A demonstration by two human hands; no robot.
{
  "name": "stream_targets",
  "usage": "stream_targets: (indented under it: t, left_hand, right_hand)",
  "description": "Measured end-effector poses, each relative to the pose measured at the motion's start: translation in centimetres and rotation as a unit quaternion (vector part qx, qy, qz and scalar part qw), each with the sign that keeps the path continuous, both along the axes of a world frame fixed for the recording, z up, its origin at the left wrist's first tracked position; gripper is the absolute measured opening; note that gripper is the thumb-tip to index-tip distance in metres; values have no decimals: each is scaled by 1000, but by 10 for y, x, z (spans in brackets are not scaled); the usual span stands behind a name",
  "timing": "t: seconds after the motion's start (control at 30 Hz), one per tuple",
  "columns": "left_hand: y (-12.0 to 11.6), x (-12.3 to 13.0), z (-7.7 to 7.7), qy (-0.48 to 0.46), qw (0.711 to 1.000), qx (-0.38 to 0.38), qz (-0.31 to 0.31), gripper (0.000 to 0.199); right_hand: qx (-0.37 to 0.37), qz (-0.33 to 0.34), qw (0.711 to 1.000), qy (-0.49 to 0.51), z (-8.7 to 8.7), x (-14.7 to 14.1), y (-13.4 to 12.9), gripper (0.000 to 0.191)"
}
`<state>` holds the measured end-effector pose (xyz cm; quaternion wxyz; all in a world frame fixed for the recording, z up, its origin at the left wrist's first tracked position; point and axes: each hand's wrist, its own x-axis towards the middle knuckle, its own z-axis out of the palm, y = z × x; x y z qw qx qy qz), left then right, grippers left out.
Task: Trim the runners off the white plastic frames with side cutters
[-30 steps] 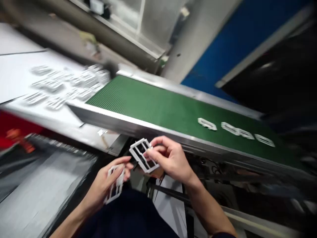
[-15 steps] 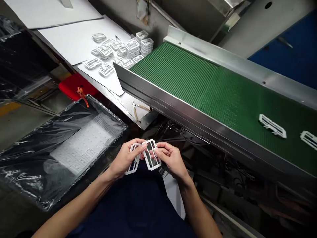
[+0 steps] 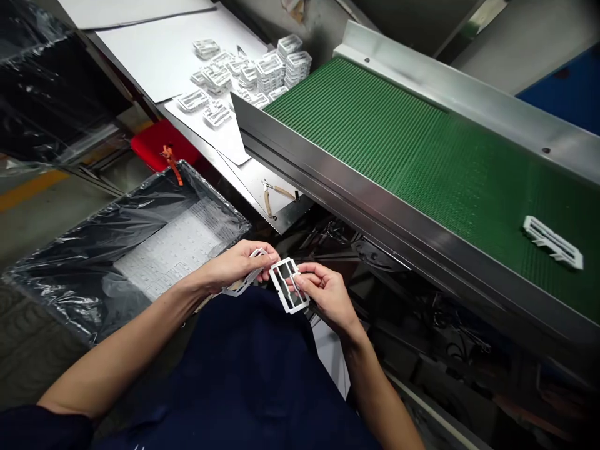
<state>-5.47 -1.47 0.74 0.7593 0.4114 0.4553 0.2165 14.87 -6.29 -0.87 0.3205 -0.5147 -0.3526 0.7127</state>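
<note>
- Here in the right hand (image 3: 327, 296), a white, rectangular, slotted frame, apparently plastic (image 3: 279, 290): it should be light, barely a load for one hand.
- Stiffness next: the outline looks rigid, but those slim inner bars would probably flex or snap under a hard squeeze.
- The surface reads smooth, perhaps a little slippery, so the sturdier outer rim seems the best place for a hold, a thumb on one face and fingers behind.
- And that's much how the right fingers have it: pinched by one long side, thumb in front, fingertips showing through a slot.
- Now its looks: matt white, squared corners, small notches along the edge, long bars running lengthwise, one of them stepped midway. It sits tilted in front of the person's dark blue top, well clear of any surface.
- Over to the left hand (image 3: 241, 264): thumb across the top, fingers curled around another white slotted frame (image 3: 242, 288), partly hidden; whether it's one piece or several, you can't tell.
- The two hands are close together; contact between the left fingertips and the right hand's frame can't be made out.
- Out on the ribbed green conveyor belt (image 3: 412, 156), a lone white frame (image 3: 553, 242) lies flat; beyond the belt's end, stacks of similar white frames (image 3: 270, 70) crowd the paper-covered metal counter (image 3: 293, 215).
</note>
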Motion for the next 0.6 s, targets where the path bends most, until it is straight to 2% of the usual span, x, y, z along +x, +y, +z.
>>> stream_targets:
  t: [0.1,0.33,0.5,0.6]
  left_hand:
    - [-1,-2,-2,2,1000,17,-9,17]
    - [-3,-14,-14,44,992,92,-75,24]
    - [-10,-21,-20,53,976,205,-55,23]
    - [-18,-27,-21,16,972,222,-81,22]
  right_hand:
    - [-4,4,1000,1,-2,-2,0,26]
    - [-20,15,1000,15,-7,-7,-1,27]
    - [-35,25,997,63,-22,-21,-7,28]
    - [-34,74,992,95,-32,-32,-18,30]
